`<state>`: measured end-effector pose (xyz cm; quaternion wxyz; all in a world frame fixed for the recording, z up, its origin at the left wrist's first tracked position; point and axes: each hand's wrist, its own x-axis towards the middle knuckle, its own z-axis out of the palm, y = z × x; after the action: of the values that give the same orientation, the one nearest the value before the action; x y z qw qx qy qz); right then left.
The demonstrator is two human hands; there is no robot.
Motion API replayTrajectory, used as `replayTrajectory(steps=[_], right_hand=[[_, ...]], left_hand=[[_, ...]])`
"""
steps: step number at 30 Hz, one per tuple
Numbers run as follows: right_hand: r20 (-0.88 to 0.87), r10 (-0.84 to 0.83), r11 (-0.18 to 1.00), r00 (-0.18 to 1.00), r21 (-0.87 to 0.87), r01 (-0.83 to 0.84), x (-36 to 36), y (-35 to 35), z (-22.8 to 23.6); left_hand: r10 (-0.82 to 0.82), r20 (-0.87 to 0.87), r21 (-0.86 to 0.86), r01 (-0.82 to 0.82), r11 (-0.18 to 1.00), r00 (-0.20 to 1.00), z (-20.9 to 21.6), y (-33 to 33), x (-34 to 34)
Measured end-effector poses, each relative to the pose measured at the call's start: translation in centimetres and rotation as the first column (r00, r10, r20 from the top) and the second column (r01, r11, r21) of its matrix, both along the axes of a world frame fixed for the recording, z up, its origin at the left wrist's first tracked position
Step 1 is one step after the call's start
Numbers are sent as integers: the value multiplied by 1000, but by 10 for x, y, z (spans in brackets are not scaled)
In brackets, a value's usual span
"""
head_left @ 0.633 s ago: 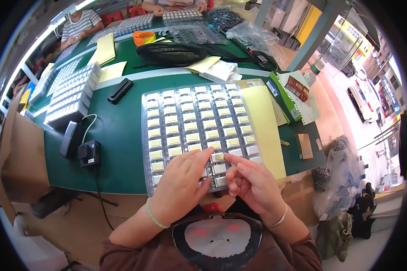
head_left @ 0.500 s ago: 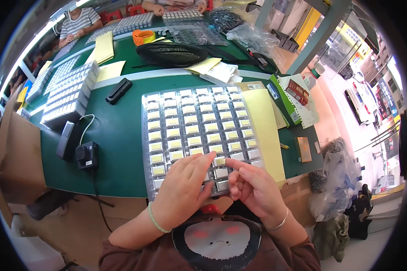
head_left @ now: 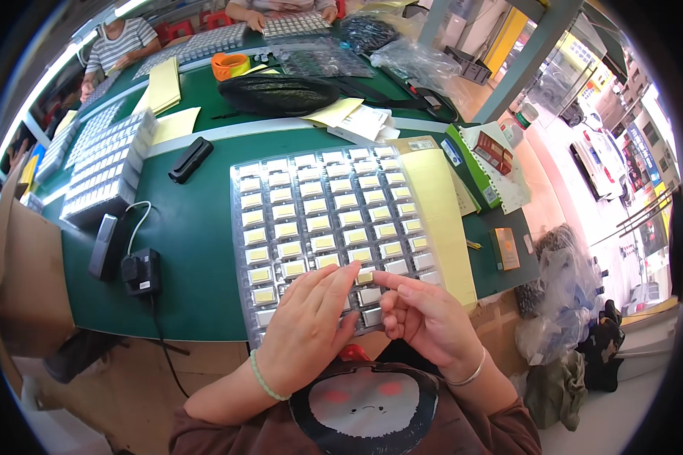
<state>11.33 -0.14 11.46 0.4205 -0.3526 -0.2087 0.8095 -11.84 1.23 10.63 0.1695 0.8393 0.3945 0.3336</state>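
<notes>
A clear plastic tray holds rows of small white boxy parts, many topped with a pale yellow pad. My left hand lies over its near part, fingers stretched and close together, hiding several parts. Its fingertips reach a yellow-topped part. From the other side my right hand points its index finger at that same part, the tip at the pad's right edge. The other right fingers are curled loosely, with nothing visible in them. Some parts near the hands and at the near right have plain white tops.
Yellow sheets lie along the tray's right side, near a small orange box. Stacked filled trays, a black adapter and a black stapler-like object are at left. A black mesh bag lies beyond; two people sit farther back.
The whole view has shifted slightly, so the table and tray sit a little more to the left. Both hands stay at the same yellow-topped part. The far-left person's hands have moved apart.
</notes>
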Motion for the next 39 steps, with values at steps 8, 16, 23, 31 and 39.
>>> replayTrajectory(steps=[8, 16, 23, 31, 39], right_hand=[[-17, 32, 999, 999, 22, -31, 2, 0, -2], [9, 16, 999, 1000, 28, -16, -3, -3, 1], [3, 4, 999, 1000, 34, -4, -3, -4, 0], [35, -11, 1000, 999, 23, 10, -6, -6, 0], [-133, -28, 1000, 991, -9, 27, 1, 1, 2]], left_hand=[[3, -104, 32, 1, 999, 995, 2, -2, 2], [33, -77, 61, -29, 998, 996, -2, -5, 2], [43, -137, 88, -31, 996, 990, -2, -7, 3], [55, -163, 57, -46, 997, 985, -3, -6, 7], [48, -67, 56, -44, 997, 997, -6, -6, 4]])
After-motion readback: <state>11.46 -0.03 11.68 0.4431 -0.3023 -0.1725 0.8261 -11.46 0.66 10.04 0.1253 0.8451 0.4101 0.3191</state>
